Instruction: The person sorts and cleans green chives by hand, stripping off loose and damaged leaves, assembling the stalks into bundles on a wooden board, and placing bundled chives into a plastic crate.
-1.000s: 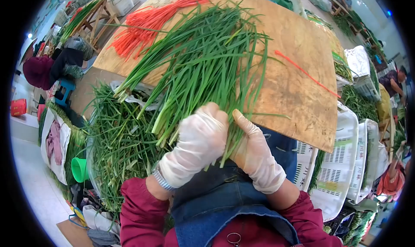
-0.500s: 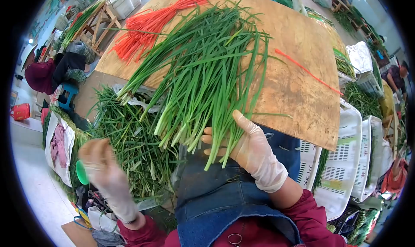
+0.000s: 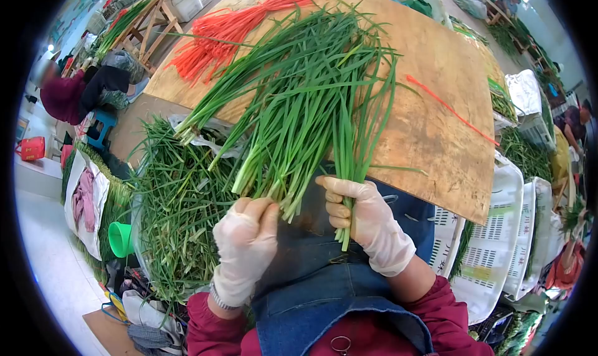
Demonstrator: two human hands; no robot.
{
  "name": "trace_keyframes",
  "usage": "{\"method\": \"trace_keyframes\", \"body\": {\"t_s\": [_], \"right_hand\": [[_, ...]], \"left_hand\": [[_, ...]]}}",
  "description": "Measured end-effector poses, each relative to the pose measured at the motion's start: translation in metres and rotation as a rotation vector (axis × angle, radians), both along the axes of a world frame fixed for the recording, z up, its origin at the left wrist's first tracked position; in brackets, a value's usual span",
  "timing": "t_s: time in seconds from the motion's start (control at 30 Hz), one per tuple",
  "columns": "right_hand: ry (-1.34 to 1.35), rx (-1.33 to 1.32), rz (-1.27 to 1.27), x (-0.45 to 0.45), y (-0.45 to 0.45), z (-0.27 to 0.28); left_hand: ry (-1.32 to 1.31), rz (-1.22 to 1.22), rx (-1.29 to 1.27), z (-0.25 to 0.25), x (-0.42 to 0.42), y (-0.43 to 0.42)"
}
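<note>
Several green stems (image 3: 346,153) | right hand (image 3: 370,224), 4 o'clock: fingers clasping them snugly | left hand (image 3: 245,247), 7 o'clock: fingers curling inward, hold unclear

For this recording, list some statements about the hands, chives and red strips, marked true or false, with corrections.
1. The right hand grips a bunch of chives. True.
2. The left hand is bare. False: it is gloved.
3. A single red strip lies on the wooden board. True.
4. The bundle of red strips is in the left hand. False: it lies on the wooden board.
5. The left hand is by the pale stalk ends of the chives pile. True.
</note>
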State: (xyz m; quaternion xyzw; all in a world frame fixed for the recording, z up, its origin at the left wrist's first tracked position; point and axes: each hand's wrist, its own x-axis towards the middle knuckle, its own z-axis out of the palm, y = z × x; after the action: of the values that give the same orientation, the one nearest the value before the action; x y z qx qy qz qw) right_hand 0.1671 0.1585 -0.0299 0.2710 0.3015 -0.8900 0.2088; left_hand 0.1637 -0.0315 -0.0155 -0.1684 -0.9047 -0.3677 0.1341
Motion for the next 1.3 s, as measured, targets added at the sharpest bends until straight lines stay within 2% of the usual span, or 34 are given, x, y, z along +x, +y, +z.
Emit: {"method": "trace_keyframes", "body": {"t_s": [0.13,0.23,0.27,0.37,0.4,0.5,0.53,0.63,0.77,0.93,1.03,1.07,1.17,1.2,1.3], "right_hand": [[0.027,-0.010,0.015,-0.001,-0.002,0.000],[0.027,-0.027,0.002,-0.002,-0.003,0.000],[0.029,-0.025,-0.004,-0.002,-0.003,0.000],[0.028,0.078,-0.026,-0.001,-0.004,0.002],[0.028,0.127,-0.030,-0.001,-0.007,0.003],[0.015,0.387,-0.065,-0.002,-0.015,0.006],[0.049,0.445,-0.067,-0.003,-0.018,0.005],[0.114,0.547,-0.105,-0.006,-0.026,-0.001],[0.095,0.477,-0.214,-0.012,-0.034,-0.009],[0.111,0.323,-0.149,-0.006,-0.017,0.000],[0.084,0.275,-0.120,-0.002,-0.012,0.000],[0.066,0.258,-0.104,-0.001,-0.012,0.001],[0.081,0.179,-0.085,-0.001,-0.010,-0.003],[0.097,0.148,-0.084,-0.001,-0.008,-0.004],[0.092,0.064,-0.115,-0.002,0.001,-0.005]], "left_hand": [[-0.048,0.155,-0.322,0.001,-0.013,0.024],[-0.031,0.151,-0.249,-0.015,-0.026,0.029],[-0.009,0.143,-0.037,-0.023,-0.028,0.026],[-0.422,0.194,0.536,-0.018,-0.024,0.013],[-0.481,0.202,0.563,-0.015,-0.023,0.009],[-0.255,0.180,0.303,-0.015,-0.017,0.013],[-0.138,0.156,0.127,-0.016,-0.014,0.013],[0.046,0.078,-0.103,-0.003,-0.008,0.016],[0.018,-0.041,0.136,-0.001,-0.006,0.017],[-0.167,-0.074,0.064,-0.011,-0.014,0.020],[-0.903,-0.020,0.398,0.018,-0.022,0.030],[-0.901,-0.053,0.372,0.018,-0.023,0.031],[-1.010,-0.114,0.516,0.004,-0.020,0.033],[-1.009,-0.078,0.685,0.001,-0.017,0.035],[-0.879,0.047,0.560,0.009,-0.017,0.025]]}}
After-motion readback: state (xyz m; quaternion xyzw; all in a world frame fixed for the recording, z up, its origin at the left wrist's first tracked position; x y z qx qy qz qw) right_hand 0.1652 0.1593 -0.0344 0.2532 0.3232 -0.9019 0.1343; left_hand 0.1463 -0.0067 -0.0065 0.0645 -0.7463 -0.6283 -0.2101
